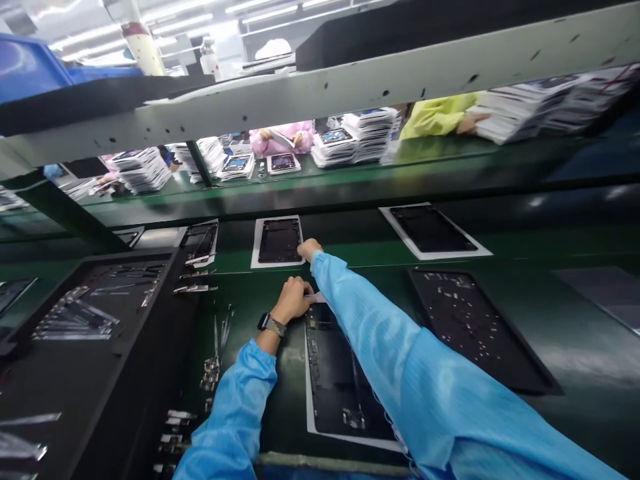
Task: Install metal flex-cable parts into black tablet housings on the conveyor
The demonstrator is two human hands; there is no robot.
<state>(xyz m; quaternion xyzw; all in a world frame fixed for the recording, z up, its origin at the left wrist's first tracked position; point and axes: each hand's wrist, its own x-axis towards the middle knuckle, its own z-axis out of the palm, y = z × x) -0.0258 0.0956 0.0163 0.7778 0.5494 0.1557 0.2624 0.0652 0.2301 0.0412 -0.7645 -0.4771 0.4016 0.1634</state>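
Note:
My left hand (294, 299), with a watch on its wrist, is closed at the top edge of the white sheet (311, 417) under the nearest black tablet housing (333, 360). A small part with a thin strip lies on that housing, whose right side is partly hidden by my right sleeve. Farther forward, my right hand (311, 249) is closed at the right edge of another white sheet (256, 243), which carries a black tablet housing (280, 241). The fingertips of both hands are partly hidden.
A black tray (467, 320) with many tiny parts lies to the right. At left stands a large black foam tray (125, 360) of flex strips, with loose small parts (213, 367) beside it. Another housing (433, 228) lies farther right. Co-workers' sleeves (440, 117) and paper stacks appear beyond the rail.

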